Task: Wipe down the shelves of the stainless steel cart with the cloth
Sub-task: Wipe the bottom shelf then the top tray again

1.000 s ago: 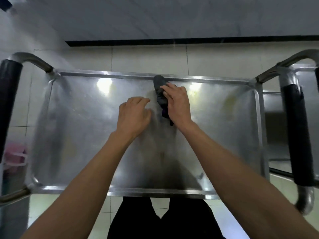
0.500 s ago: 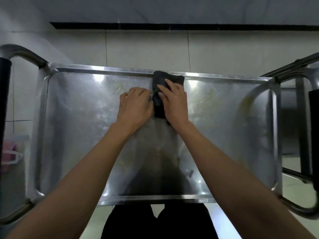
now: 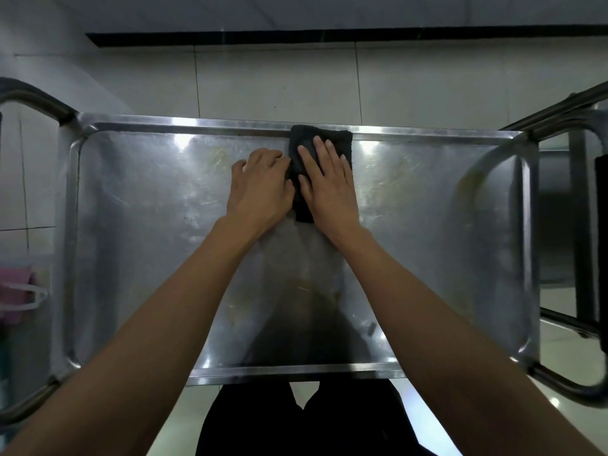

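Observation:
The stainless steel cart's top shelf (image 3: pixel 138 245) fills the middle of the head view, scuffed and streaked. A dark cloth (image 3: pixel 342 139) lies flat on it against the far rim, just right of centre. My right hand (image 3: pixel 329 189) presses on the cloth with straight, spread fingers. My left hand (image 3: pixel 260 189) sits beside it on the left, fingers curled, its fingertips at the cloth's left edge; whether they pinch the cloth is hidden.
Curved steel handles frame the cart at the left (image 3: pixel 36 97) and right (image 3: pixel 566 383). A second steel frame (image 3: pixel 585 205) stands on the right. Pink items (image 3: pixel 16 294) sit low at the left. A tiled wall (image 3: pixel 276 83) rises behind the cart.
The cloth, bunched and narrow a second ago, now lies spread flat under my right hand. Both hands stayed near the far rim. The camera shifted, bringing more of the shelf into view.

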A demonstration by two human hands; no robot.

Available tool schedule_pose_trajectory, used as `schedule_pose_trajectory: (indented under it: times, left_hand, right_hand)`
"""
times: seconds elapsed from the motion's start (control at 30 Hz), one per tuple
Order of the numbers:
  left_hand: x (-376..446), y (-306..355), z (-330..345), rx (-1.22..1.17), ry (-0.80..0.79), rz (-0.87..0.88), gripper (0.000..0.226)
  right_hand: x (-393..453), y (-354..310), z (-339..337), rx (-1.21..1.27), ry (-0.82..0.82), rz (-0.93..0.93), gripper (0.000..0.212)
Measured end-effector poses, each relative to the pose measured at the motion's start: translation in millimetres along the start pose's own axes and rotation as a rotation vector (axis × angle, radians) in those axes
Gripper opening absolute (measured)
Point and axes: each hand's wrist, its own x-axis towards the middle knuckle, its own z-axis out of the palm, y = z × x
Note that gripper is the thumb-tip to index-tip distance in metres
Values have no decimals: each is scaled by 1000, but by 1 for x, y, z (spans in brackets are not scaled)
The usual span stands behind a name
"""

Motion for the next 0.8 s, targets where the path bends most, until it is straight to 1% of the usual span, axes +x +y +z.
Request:
schedule_pose_trajectory:
  times: [0.17,0.3,0.57,0.8]
  left_hand:
    - [8,27,4,-7,1,35,34]
    - [14,55,10,24,-39,72,41]
    - [31,127,22,35,-95,159,49]
    - [38,191,40,61,-134,236,50]
  right_hand:
    - [-6,31,-10,-2,15,37,52]
    - [-13,65,-22,11,15,87,52]
    - [-32,147,-54,9,18,190,52]
    - [-51,222,-81,3,16,278,50]
